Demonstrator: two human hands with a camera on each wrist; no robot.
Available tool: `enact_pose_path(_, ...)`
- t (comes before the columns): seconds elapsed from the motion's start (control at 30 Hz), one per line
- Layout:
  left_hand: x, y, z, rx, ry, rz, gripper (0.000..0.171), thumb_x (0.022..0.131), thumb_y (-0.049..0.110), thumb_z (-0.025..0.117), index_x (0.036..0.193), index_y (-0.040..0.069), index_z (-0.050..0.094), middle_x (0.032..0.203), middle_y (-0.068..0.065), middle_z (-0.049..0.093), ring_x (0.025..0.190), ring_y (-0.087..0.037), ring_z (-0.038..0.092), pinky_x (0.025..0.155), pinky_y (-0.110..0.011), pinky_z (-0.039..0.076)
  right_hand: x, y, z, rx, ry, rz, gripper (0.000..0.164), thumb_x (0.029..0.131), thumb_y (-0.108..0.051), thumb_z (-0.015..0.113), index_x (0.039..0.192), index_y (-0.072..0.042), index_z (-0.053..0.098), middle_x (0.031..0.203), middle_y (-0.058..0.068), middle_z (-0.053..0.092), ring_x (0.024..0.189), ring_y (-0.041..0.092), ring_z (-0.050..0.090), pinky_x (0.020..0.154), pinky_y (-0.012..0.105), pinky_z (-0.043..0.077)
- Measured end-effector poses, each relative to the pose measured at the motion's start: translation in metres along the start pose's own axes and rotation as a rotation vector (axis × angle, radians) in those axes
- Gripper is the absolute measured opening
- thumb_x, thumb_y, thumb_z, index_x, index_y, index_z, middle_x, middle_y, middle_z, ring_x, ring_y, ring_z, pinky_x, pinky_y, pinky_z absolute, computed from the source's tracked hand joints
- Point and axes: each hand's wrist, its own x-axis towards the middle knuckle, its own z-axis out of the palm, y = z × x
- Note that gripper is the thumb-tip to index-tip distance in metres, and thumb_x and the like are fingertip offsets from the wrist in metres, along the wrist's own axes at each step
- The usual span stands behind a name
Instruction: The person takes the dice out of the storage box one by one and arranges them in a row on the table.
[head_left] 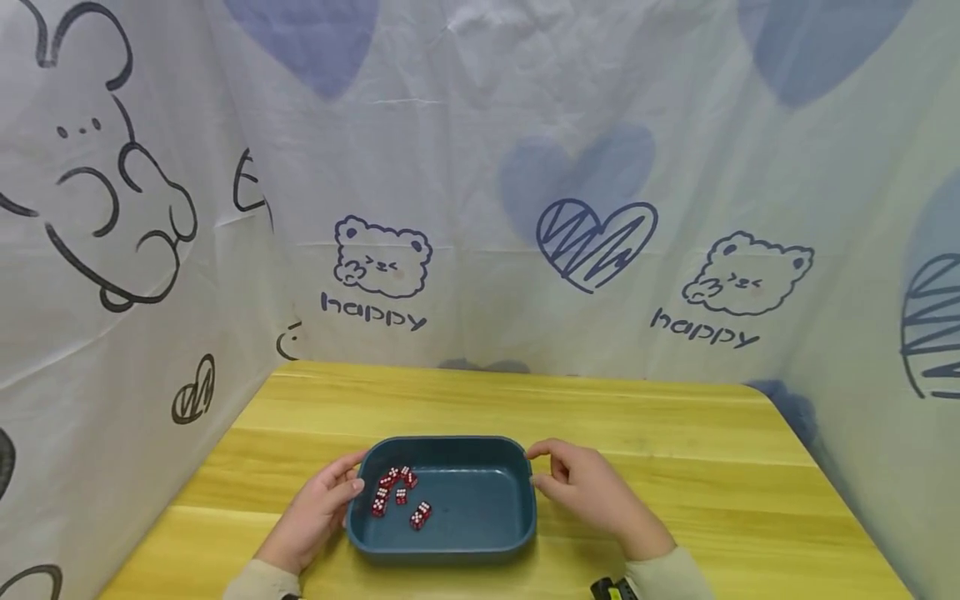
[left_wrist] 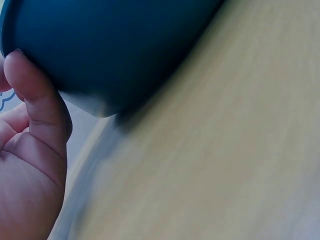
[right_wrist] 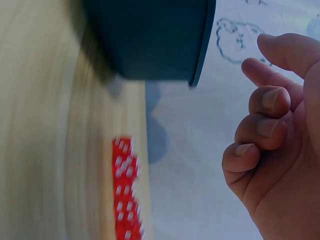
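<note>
A dark teal tray (head_left: 480,554) with rounded corners holds several red dice (head_left: 401,497) in its left half. My left hand (head_left: 318,506) grips the tray's left side, its thumb at the rim; the left wrist view shows the thumb (left_wrist: 32,82) against the outer wall. My right hand (head_left: 592,492) is by the tray's right end, index finger and thumb extended towards the rim. In the right wrist view its other fingers (right_wrist: 260,125) are curled, nothing is held, and a gap separates the hand from the tray (right_wrist: 155,40). Whether the tray touches the table cannot be told.
The yellow wood-grain table (head_left: 675,442) surrounds the tray. A row of red dice (right_wrist: 125,190) stands on the table in the right wrist view. White printed cloth (head_left: 480,275) hangs behind and along both sides.
</note>
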Motion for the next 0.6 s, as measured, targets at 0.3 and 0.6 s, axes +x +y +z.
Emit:
enact_pose_path(0.3,0.0,0.0,0.0,-0.005,0.003,-0.003,0.06,0.103,0.012,0.056,0.155,-0.003,0.03,0.108,-0.013,0.054,0.07,-0.013,0.051,0.057,-0.022,0.045,0.015,-0.028,0.012,0.02,-0.087,-0.088,0.028,0.099,-0.041,0.066,0.123,-0.028,0.067,0.061,-0.008,0.047,0.051,0.009,0.041,0.053,0.025,0.039)
enact_pose_path(0.6,0.0,0.0,0.0,-0.009,-0.009,-0.005,0.061,0.103,0.011,0.056,0.155,-0.004,0.029,0.109,-0.014,0.054,0.072,-0.013,0.052,0.057,-0.022,0.046,0.03,-0.045,0.036,0.014,-0.133,-0.123,0.024,0.097,-0.039,0.067,0.12,-0.029,0.068,0.062,-0.008,0.048,0.05,0.01,0.042,0.051,0.024,0.038)
